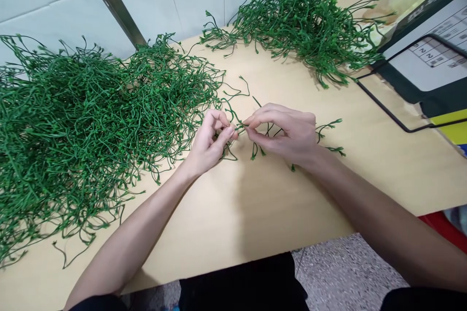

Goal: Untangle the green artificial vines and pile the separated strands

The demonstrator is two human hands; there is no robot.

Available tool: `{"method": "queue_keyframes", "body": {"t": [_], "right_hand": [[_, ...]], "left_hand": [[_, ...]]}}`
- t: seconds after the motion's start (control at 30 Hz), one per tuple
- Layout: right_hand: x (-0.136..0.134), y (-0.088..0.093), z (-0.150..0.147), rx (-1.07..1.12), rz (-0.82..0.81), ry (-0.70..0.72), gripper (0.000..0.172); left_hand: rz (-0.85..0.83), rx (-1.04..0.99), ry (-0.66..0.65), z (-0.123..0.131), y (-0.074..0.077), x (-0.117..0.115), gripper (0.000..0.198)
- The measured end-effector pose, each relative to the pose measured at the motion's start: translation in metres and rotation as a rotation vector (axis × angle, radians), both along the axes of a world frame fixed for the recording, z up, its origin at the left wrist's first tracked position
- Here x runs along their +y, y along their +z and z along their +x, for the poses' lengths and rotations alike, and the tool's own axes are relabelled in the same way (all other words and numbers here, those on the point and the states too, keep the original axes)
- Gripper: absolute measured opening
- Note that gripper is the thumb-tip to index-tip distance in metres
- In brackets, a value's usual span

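Observation:
My left hand (211,143) and my right hand (286,132) meet over the middle of a pale wooden table (255,214). Both pinch thin green plastic plant stems (241,126) between thumb and fingers, fingertips almost touching. A small branched green sprig (328,129) sticks out from under my right hand, its ends resting on the table. A big heap of the same green stems (80,121) lies just left of my left hand.
A second heap of green stems (306,19) lies at the back right. A dark box with a printed label (434,48) and a black wire frame (383,107) stand at the right. A metal bar (113,0) slants across the white tiled wall.

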State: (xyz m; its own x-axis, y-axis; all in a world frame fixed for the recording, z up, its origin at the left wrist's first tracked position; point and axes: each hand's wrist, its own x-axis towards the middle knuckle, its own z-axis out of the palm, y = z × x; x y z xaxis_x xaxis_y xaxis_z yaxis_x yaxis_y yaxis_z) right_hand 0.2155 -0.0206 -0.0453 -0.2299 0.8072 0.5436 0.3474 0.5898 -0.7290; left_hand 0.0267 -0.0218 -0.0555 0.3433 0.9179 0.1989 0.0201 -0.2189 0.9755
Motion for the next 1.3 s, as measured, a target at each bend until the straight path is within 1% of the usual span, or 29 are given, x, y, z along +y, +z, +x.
{"method": "queue_keyframes", "body": {"t": [0.13, 0.27, 0.37, 0.47, 0.57, 0.73, 0.8, 0.93, 1.07, 1.2, 1.3], "right_hand": [[0.0, -0.002, 0.0, 0.004, 0.027, 0.016, 0.013], [-0.002, 0.0, -0.002, 0.026, 0.028, -0.011, 0.013], [-0.003, 0.001, -0.002, 0.052, 0.02, -0.017, 0.013], [-0.001, 0.0, -0.002, 0.106, 0.002, -0.01, 0.013], [0.001, -0.001, 0.0, 0.172, -0.063, 0.007, 0.014], [0.003, 0.002, 0.0, 0.231, -0.245, 0.05, 0.016], [0.003, 0.003, 0.0, 0.258, -0.3, 0.046, 0.017], [0.003, 0.005, 0.0, 0.301, -0.364, 0.034, 0.021], [0.003, 0.007, 0.0, 0.314, -0.406, 0.058, 0.024], [0.002, 0.007, -0.001, 0.328, -0.437, 0.068, 0.027], [0.001, 0.008, -0.001, 0.358, -0.453, 0.096, 0.028]], "left_hand": [[-0.045, -0.122, -0.046, -0.001, 0.001, 0.003, 0.036], [-0.082, -0.155, -0.083, -0.005, 0.001, 0.007, 0.038], [-0.079, -0.172, -0.083, -0.007, 0.002, 0.008, 0.038], [-0.041, -0.192, -0.058, -0.006, 0.003, 0.008, 0.037], [-0.041, -0.229, -0.027, -0.006, 0.003, 0.007, 0.039], [-0.178, -0.296, 0.013, -0.007, 0.0, 0.009, 0.033], [-0.194, -0.316, 0.007, -0.007, 0.001, 0.01, 0.033], [-0.179, -0.347, -0.018, -0.007, 0.002, 0.011, 0.037], [-0.152, -0.295, -0.018, -0.008, -0.002, 0.012, 0.049], [-0.058, -0.202, 0.058, -0.007, -0.008, 0.012, 0.064], [0.052, -0.104, 0.13, -0.003, -0.009, 0.008, 0.063]]}}
